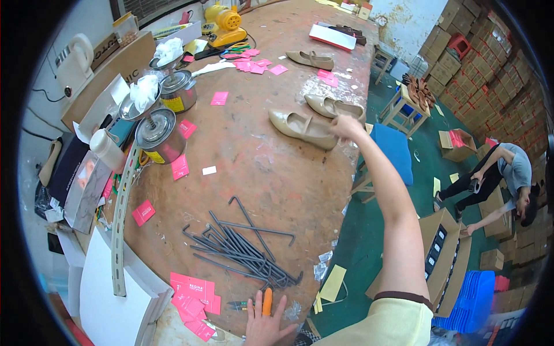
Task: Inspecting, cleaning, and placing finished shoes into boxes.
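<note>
Right hand [346,125] stretches out, fingers closing on the nearer beige shoe [303,128], not yet lifted, while left hand [265,326] rests flat, fingers spread, on the tabletop [271,179].

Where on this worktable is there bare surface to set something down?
The widest bare patch lies mid-table, between the metal cans, the beige shoes under the right hand and the pile of bent metal rods. The far centre is mostly bare too. The left edge is crowded; pink cards sit beside the left hand.
</note>
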A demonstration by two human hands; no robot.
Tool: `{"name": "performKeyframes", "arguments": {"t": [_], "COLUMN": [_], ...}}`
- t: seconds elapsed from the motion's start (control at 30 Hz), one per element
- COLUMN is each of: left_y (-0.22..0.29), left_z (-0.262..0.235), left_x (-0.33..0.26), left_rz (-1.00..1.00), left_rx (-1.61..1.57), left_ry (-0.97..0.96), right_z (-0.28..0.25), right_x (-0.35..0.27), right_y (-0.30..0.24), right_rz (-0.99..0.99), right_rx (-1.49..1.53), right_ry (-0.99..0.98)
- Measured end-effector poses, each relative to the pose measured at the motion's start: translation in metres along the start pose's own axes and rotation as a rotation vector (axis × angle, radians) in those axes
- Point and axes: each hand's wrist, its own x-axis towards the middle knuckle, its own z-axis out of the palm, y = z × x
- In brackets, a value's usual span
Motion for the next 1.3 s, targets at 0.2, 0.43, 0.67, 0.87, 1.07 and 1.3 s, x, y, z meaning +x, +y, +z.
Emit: {"name": "performKeyframes", "arguments": {"t": [0.2, 0.43, 0.67, 0.87, 1.07, 1.3], "left_y": [0.006, -0.001, 0.004, -0.011, -0.192, -0.298], "left_z": [0.001, 0.012, 0.000, -0.038, -0.167, -0.171], "left_x": [0.006, 0.004, -0.001, -0.088, -0.252, -0.290], "left_rz": [0.052, 0.080, 0.133, 0.114, -0.455, -1.184], "left_rx": [-0.001, 0.096, 0.032, 0.181, 0.476, 0.459], "left_ry": [-0.015, 0.011, 0.181, 0.553, 1.094, 0.372], "right_z": [-0.001, 0.047, 0.098, 0.064, 0.127, 0.309], "right_x": [0.029, -0.023, -0.165, -0.298, -0.528, -0.619], "right_y": [0.067, 0.021, -0.027, -0.097, -0.166, -0.248], "right_rz": [-0.243, -0.349, -0.496, -0.810, -1.110, -1.195], "right_rx": [-0.578, -0.417, -0.063, 0.091, 0.388, 0.365], "right_ry": [0.722, 0.201, -0.070, -0.033, -0.175, -0.565]}}
